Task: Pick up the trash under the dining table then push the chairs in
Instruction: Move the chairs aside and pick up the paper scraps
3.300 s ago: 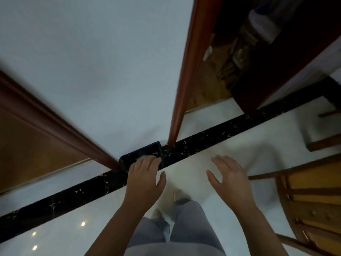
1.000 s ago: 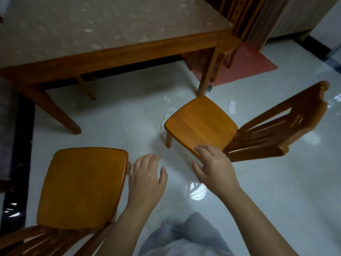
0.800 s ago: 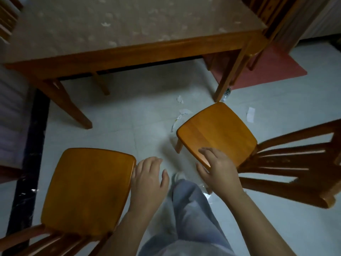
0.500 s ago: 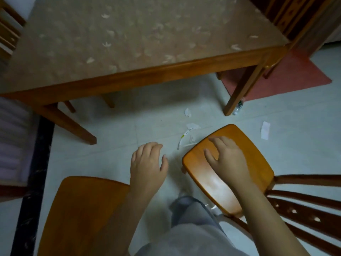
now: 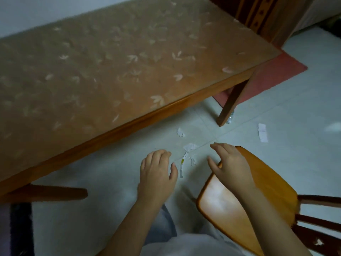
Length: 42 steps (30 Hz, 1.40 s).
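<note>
White paper scraps lie on the pale tile floor by the dining table (image 5: pixel 129 124): a torn piece (image 5: pixel 190 146) with a thin strip (image 5: pixel 182 163) below it, a small scrap (image 5: pixel 180 132) nearer the table, and a rectangular slip (image 5: pixel 263 132) farther right. A crumpled clear wrapper (image 5: pixel 230 118) sits against the table leg (image 5: pixel 232 104). My left hand (image 5: pixel 156 174) hovers open above the floor just left of the strip. My right hand (image 5: pixel 230 165) is open over the front corner of a wooden chair seat (image 5: pixel 239 206). Both hands hold nothing.
The chair's slatted back (image 5: pixel 319 224) extends to the lower right. A red mat (image 5: pixel 273 78) lies beyond the table leg. A dark carved wooden panel (image 5: pixel 258 13) stands at the back right. Another table leg (image 5: pixel 48 194) lies at the left, and my grey-trousered legs (image 5: pixel 162 226) are below.
The view has swung from a doorway to the table and moved closer. The left chair has dropped out of view. Both hands have advanced toward the paper scraps.
</note>
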Each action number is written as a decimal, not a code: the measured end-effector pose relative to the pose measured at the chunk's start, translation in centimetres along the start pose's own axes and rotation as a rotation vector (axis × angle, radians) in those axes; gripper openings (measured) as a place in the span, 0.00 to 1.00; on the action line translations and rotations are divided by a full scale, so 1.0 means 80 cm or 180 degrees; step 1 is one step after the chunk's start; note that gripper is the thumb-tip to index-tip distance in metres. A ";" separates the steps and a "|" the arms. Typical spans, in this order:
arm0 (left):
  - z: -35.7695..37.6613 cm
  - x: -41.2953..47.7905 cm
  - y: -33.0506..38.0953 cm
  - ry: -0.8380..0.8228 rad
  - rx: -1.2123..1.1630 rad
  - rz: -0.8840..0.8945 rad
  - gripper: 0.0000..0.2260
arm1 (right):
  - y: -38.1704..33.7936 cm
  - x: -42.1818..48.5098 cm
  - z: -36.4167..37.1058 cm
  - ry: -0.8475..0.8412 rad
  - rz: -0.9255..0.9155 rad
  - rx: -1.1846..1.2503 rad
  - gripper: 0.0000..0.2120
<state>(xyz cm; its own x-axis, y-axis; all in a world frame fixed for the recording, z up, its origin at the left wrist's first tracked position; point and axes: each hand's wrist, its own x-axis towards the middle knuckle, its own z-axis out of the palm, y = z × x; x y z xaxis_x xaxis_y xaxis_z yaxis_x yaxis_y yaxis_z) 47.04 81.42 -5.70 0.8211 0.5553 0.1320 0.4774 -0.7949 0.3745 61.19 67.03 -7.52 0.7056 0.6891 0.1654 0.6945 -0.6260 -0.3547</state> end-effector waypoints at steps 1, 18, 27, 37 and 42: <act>0.005 0.022 -0.012 -0.0051 0.0002 0.0184 0.17 | -0.005 0.010 0.009 0.0053 0.0179 -0.0011 0.15; 0.060 0.212 -0.105 -0.1109 -0.0321 0.2179 0.16 | -0.084 0.039 0.115 0.0853 0.2434 -0.0127 0.15; 0.150 0.196 -0.141 -0.1134 -0.0316 0.2112 0.17 | -0.065 0.008 0.223 0.0592 0.2678 0.0074 0.15; 0.435 0.196 -0.237 -0.1262 -0.0055 0.1544 0.19 | 0.045 0.017 0.449 0.0817 0.2719 0.0407 0.15; 0.590 0.229 -0.279 -0.1179 -0.0001 0.1698 0.18 | 0.128 0.024 0.597 0.0937 0.2768 0.0680 0.20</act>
<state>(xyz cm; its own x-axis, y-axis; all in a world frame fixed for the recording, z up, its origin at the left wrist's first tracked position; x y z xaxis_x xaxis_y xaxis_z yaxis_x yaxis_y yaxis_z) 66.19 97.76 -54.99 0.9990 -0.0370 -0.0254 -0.0260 -0.9382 0.3452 62.89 79.38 -54.75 0.9917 -0.1268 -0.0212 -0.1126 -0.7770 -0.6194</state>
